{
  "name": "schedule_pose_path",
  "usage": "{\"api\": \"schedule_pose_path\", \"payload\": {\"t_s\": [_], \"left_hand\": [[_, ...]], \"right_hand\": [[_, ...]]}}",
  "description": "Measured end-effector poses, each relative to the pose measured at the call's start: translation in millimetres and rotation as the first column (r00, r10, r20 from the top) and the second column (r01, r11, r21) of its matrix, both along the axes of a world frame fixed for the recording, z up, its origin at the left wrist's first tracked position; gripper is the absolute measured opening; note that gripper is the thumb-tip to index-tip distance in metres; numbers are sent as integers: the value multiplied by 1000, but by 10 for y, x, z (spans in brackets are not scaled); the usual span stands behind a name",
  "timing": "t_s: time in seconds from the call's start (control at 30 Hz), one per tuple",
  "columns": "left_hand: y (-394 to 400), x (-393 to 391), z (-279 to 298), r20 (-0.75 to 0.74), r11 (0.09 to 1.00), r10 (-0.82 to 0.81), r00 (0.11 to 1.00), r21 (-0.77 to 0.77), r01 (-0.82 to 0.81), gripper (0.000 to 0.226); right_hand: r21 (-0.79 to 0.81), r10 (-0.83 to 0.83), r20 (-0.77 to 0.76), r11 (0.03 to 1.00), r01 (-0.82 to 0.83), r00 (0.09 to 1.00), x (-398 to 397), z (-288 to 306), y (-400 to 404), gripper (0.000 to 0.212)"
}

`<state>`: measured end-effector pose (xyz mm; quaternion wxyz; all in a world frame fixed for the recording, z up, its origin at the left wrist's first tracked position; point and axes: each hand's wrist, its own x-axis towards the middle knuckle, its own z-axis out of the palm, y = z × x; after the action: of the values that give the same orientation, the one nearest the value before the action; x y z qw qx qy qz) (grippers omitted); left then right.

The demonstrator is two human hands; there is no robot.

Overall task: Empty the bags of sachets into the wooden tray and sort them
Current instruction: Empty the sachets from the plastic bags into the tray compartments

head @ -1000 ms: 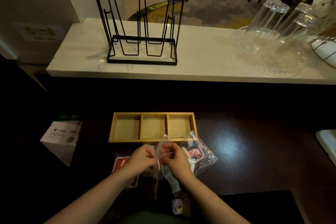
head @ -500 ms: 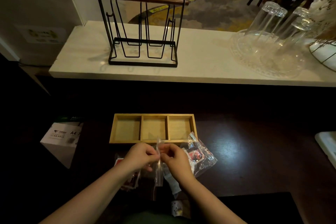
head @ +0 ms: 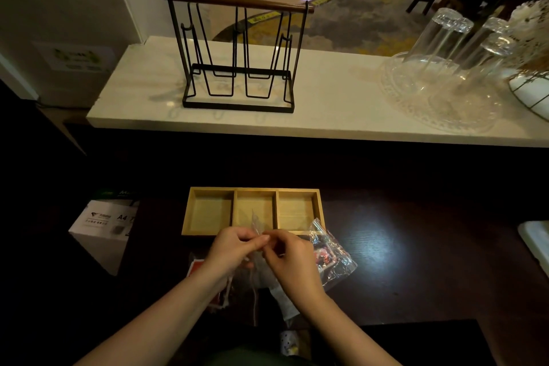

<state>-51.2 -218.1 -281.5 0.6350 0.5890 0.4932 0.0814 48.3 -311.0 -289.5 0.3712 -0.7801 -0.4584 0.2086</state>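
Note:
A wooden tray (head: pixel 320 211) with three bare compartments lies on the dark table. Just in front of it my left hand (head: pixel 234 249) and my right hand (head: pixel 292 258) pinch the top edge of a clear plastic bag (head: pixel 258 226), which hangs down between my wrists. A second clear bag (head: pixel 332 258) holding red sachets lies to the right of my right hand. A red sachet (head: pixel 197 266) shows under my left wrist. A small pale sachet (head: pixel 289 342) sits near the table's front edge.
A white A4 paper box (head: pixel 104 229) stands left of the table. On the pale counter behind stand a black wire rack (head: pixel 237 50) and upturned glasses on a glass dish (head: pixel 439 92). A white object (head: pixel 534 244) lies at the table's right edge.
Both hands have stayed together on the bag's top and shifted slightly; the fingertips now meet closer. The camera has tilted down a little.

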Motion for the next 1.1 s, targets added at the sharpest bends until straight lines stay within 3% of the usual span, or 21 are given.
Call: {"api": "schedule_pose_path", "payload": {"t_s": [0.1,0.2,0.3,0.43,0.63,0.77,0.83,0.97,1.03,1.1], "left_hand": [[32,-10,6,10,997,30,999,-69,-29,13],[27,-15,-17,16,994,50,999,-102,-48,14],[22,-22,1,11,997,24,1000,-71,-23,14],[18,-25,36,2,998,-51,999,31,51,15],[53,-18,125,-87,975,-134,987,167,147,23],[116,-140,155,-162,972,-73,984,209,107,26],[159,-232,198,-270,923,-79,960,343,172,27],[215,-235,322,-393,806,-96,914,509,304,29],[268,-171,339,-386,817,-112,916,488,306,29],[302,-112,328,-313,868,-126,941,424,257,29]], "right_hand": [[-54,-80,-216,996,70,973,70,-23,12,9],[-118,-163,-509,986,120,845,113,-64,27,9],[-127,-168,-527,985,118,833,122,-41,33,10],[-141,-121,-381,987,71,917,139,-6,81,14],[-133,-47,-267,991,11,962,129,102,125,9],[-144,-199,-37,971,192,979,335,87,95,12],[-136,-221,17,966,221,975,458,113,52,12],[-189,-72,218,975,115,973,450,256,57,5],[-112,-54,343,989,98,938,425,362,90,10],[7,55,368,998,-62,928,355,468,121,24]]}}
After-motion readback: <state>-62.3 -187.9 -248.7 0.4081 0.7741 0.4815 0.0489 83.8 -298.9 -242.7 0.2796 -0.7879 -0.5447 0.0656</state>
